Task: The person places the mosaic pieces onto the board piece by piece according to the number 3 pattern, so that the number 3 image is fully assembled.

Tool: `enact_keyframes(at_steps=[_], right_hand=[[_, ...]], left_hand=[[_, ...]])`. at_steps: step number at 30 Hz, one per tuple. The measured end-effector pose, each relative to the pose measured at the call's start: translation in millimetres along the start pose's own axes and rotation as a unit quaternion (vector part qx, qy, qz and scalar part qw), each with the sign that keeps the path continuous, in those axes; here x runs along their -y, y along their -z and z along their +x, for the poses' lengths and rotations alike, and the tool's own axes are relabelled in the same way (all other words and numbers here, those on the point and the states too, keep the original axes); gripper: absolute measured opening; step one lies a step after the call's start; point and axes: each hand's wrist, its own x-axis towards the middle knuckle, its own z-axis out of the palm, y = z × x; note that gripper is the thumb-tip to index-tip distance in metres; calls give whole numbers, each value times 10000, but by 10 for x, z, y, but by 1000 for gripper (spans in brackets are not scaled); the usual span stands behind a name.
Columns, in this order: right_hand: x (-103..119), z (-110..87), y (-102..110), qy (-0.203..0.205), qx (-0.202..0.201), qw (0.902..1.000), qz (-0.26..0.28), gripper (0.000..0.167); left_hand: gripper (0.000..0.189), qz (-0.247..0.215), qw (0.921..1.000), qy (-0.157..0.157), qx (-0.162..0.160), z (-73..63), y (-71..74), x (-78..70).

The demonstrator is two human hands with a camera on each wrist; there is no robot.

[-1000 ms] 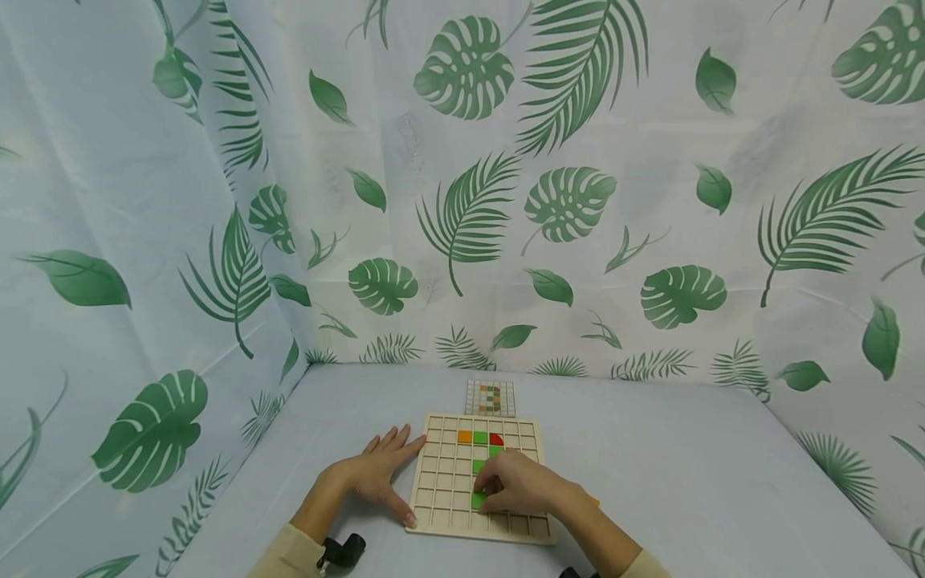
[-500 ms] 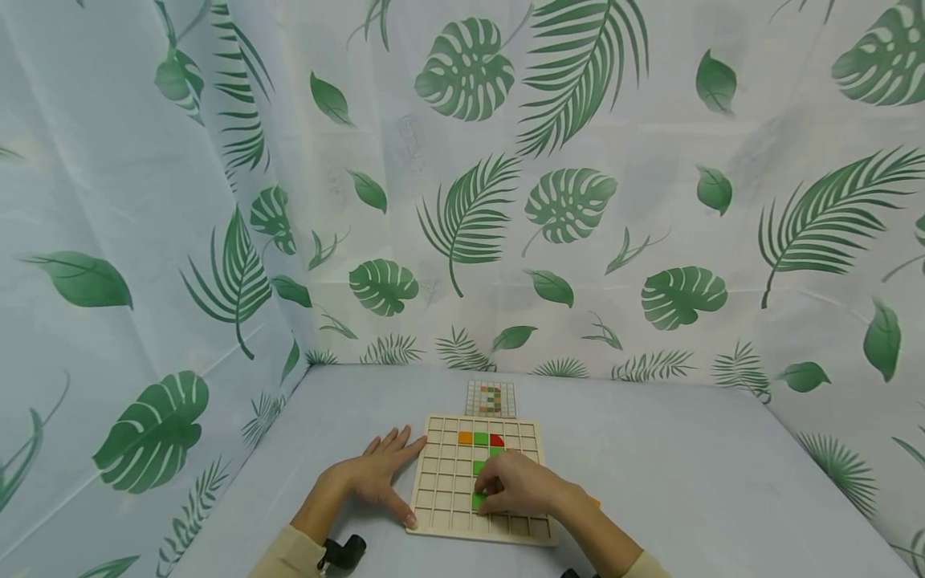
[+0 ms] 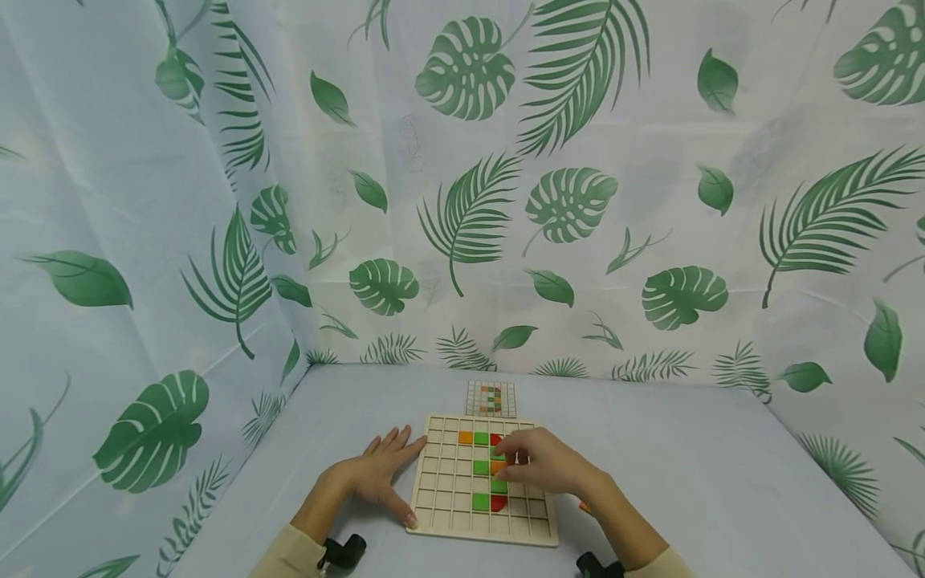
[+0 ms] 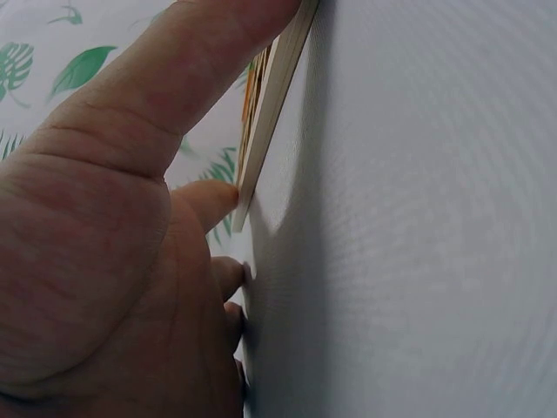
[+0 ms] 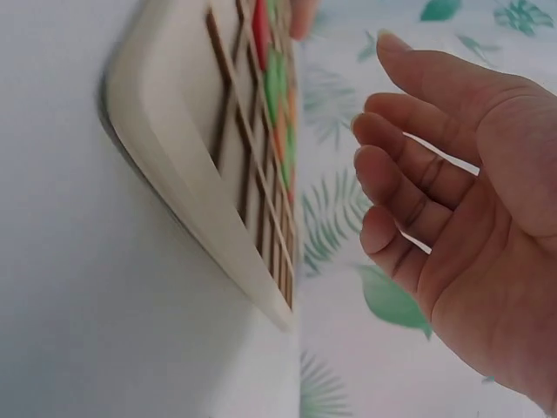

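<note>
A pale wooden grid board [image 3: 441,482] lies on the table with coloured tiles in its cells. My left hand [image 3: 379,474] is spread flat at its left side, the thumb by the near corner and a fingertip touching the edge [image 4: 277,113]. Over the right part of the board is my right hand [image 3: 542,461], fingers loosely curled and nothing between them in the right wrist view. Below its fingertips sit an orange tile [image 3: 498,466] and a green tile [image 3: 499,486]. In a lower row, a green tile [image 3: 480,502] adjoins a red rounded tile [image 3: 499,503].
A small pattern card [image 3: 473,397] with a coloured grid lies just behind the board. An orange piece [image 3: 584,507] is partly hidden by my right forearm. Leaf-printed cloth [image 3: 462,321] hangs behind the table and on its left.
My right hand has lifted off the lower tiles and moved up and to the right, uncovering the red rounded tile beside the lower green one. The left hand stays put.
</note>
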Motion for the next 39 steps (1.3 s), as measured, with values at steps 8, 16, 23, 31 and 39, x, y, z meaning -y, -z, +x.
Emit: enact_keyframes(at_steps=[8, 16, 23, 31, 39], right_hand=[[-68, -89, 174, -201, -174, 9995, -140, 37], [-150, -166, 289, -405, -302, 9986, -181, 36], [-212, -211, 365, -416, -365, 9983, -179, 39], [-240, -273, 429, -537, -331, 9978, -193, 36], [-291, -352, 534, -581, -271, 9978, -165, 38]], left_hand=[[133, -40, 10000, -4, 27, -1, -1, 3], [133, -66, 10000, -13, 28, -1, 2, 3], [133, -15, 10000, 32, -4, 13, 1, 9], [133, -5, 10000, 30, 16, 8, 4, 4], [132, 58, 10000, 55, 13, 3, -4, -8]])
